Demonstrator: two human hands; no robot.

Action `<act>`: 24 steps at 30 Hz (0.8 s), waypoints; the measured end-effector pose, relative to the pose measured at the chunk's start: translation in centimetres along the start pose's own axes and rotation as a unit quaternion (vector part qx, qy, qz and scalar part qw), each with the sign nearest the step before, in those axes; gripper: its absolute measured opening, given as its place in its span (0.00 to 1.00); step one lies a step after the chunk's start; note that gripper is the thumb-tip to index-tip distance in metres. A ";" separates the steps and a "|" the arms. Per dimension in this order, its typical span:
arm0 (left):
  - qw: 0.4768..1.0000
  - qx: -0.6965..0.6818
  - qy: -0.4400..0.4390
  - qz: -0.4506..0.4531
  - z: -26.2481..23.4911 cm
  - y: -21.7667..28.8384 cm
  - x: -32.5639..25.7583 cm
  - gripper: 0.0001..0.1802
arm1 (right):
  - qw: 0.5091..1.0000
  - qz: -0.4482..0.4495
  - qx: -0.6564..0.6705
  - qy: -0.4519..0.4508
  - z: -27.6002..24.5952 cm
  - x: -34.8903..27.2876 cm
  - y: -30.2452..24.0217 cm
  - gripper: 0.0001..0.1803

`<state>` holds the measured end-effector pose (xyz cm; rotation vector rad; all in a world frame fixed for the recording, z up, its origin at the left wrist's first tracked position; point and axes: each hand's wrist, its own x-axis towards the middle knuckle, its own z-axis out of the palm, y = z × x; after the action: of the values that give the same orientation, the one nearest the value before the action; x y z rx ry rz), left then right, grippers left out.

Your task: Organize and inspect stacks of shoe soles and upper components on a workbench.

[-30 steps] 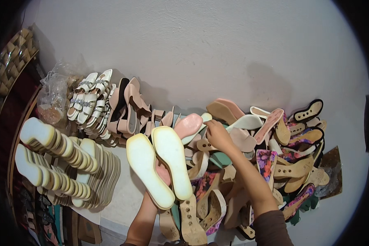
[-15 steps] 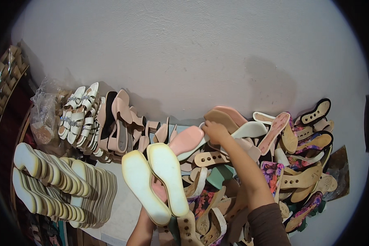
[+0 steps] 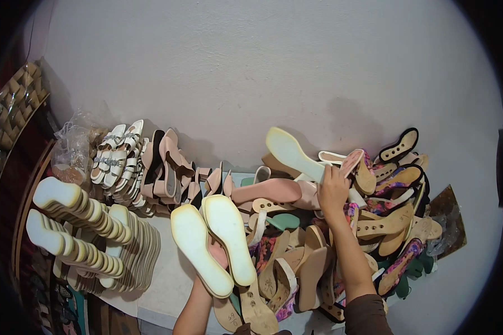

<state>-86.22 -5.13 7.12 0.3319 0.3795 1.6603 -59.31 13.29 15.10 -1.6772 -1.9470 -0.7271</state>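
Two pale insoles with yellowish edges (image 3: 200, 251) (image 3: 229, 237) lie side by side in my left hand (image 3: 218, 258), mostly hidden beneath them, its fingers closed round the pair. Over the heap, my right hand (image 3: 333, 192) grips the narrow end of another pale insole (image 3: 292, 152), whose broad end points up and left toward the wall. Just below it rests a pink insole (image 3: 268, 191) on the pile. A pink-lined white-edged sole (image 3: 352, 162) touches or nearly touches my right fingers.
Loose tan and flowered soles (image 3: 385, 222) are heaped across the right of the table (image 3: 162, 268). Stacked pale insoles (image 3: 134, 251) stand at left. Behind them are white sandals (image 3: 114, 156), pink heeled shoes (image 3: 170, 162) and a clear plastic bag (image 3: 72, 148). A wall (image 3: 251, 84) rises behind.
My right hand has moved right and slightly nearer, and now holds a pale insole raised over the pile. Pink and tan soles there have shifted. My left hand keeps its pair.
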 end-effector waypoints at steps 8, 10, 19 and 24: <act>0.998 -0.032 0.003 -0.045 -0.3 -1.2 -3.0 0.30 | 0.872 0.015 0.421 -0.249 -10.4 -9.6 -7.1 0.28; 0.998 -0.046 -0.001 -0.042 1.2 -1.5 -0.6 0.30 | 0.843 0.037 0.477 -0.247 -13.5 -12.6 -10.9 0.30; 0.989 -0.115 -0.069 -0.059 -3.3 -1.9 -4.6 0.28 | 0.924 -0.116 0.348 -0.109 -18.1 -19.4 -16.9 0.31; 0.979 -0.150 -0.121 -0.075 -7.0 -1.8 -7.0 0.28 | 0.928 -0.142 0.321 -0.122 -19.4 -20.8 -18.0 0.33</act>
<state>-86.77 -12.24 0.05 0.2681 -0.0289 1.4830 -73.97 -16.97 14.45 -1.1318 -2.2907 0.0618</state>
